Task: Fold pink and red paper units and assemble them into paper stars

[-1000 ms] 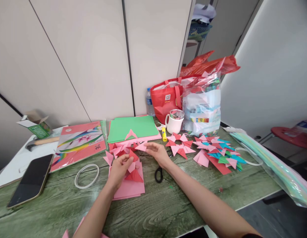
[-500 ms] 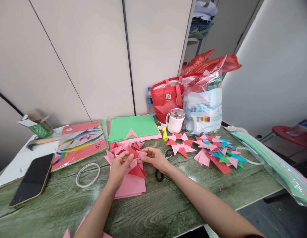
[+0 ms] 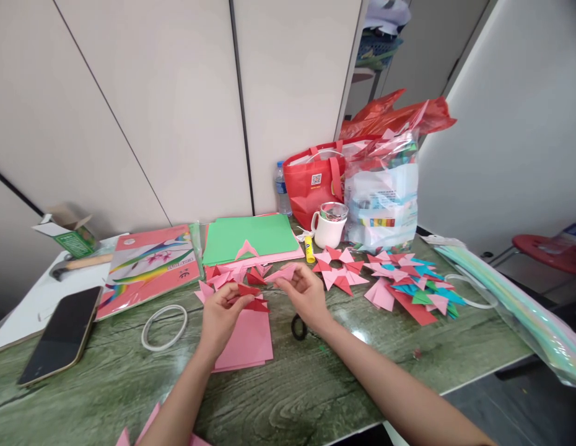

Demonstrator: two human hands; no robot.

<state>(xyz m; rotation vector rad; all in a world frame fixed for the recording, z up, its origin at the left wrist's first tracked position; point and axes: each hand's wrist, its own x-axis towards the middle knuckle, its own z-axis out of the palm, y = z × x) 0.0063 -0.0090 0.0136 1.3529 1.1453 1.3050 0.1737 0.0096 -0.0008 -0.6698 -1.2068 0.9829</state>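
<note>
My left hand (image 3: 225, 316) is closed on a red folded paper piece (image 3: 256, 305), pinched between thumb and fingers. Between the thumb and fingers of my right hand (image 3: 307, 297) is a pink folded paper piece (image 3: 282, 274), held apart from the red one. Pink paper sheets (image 3: 245, 342) lie below the hands. Behind them is a pile of pink and red folded pieces (image 3: 225, 275). Black scissors (image 3: 298, 327) lie by my right hand, partly hidden under it. Finished-looking pink and red paper stars (image 3: 341, 277) rest to the right.
Green sheets (image 3: 251, 238), a glue stick (image 3: 309, 249), a white mug (image 3: 329, 229) and a red bag (image 3: 311, 192) stand toward the wall. At left are a phone (image 3: 60, 334), a paper pack (image 3: 151, 269) and a white ring (image 3: 165, 328). Long plastic-wrapped strips (image 3: 511, 303) overhang the right edge.
My right hand has moved up and right, drawing the pink folded piece away from the red one. My left hand stays nearly in place, the red piece now turned in its grip.
</note>
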